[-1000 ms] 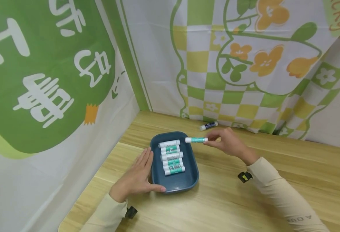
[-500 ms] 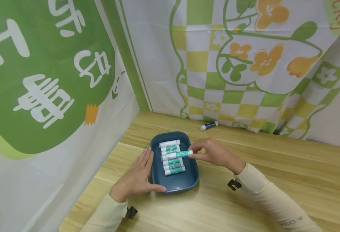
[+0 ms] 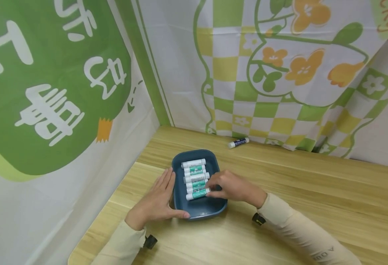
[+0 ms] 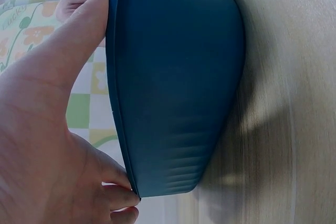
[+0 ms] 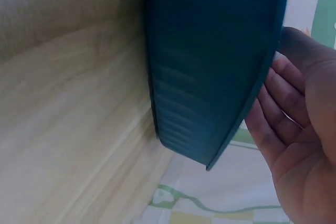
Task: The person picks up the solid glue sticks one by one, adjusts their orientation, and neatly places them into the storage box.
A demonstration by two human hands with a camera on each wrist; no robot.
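Observation:
A dark blue tray (image 3: 200,212) stands on the wooden table with several white and green glue sticks (image 3: 195,178) lying in a row inside it. My right hand (image 3: 235,187) reaches over the tray's right rim. Its fingertips pinch the right end of a green-labelled glue stick (image 3: 197,194) at the near end of the row. My left hand (image 3: 157,200) rests along the tray's left rim, fingers straight and thumb on the near-left corner. In the right wrist view the tray's wall (image 5: 210,66) hides my right fingertips and the glue stick.
A glue stick with a dark blue label (image 3: 238,142) lies on the table (image 3: 296,180) behind the tray, near the patterned curtain (image 3: 263,110). Another cloth (image 3: 141,147) hangs along the table's left edge.
My right hand has brought a glue stick from above the tray's far right side, leftward and nearer, down to the near end of the row. My left hand has kept its place.

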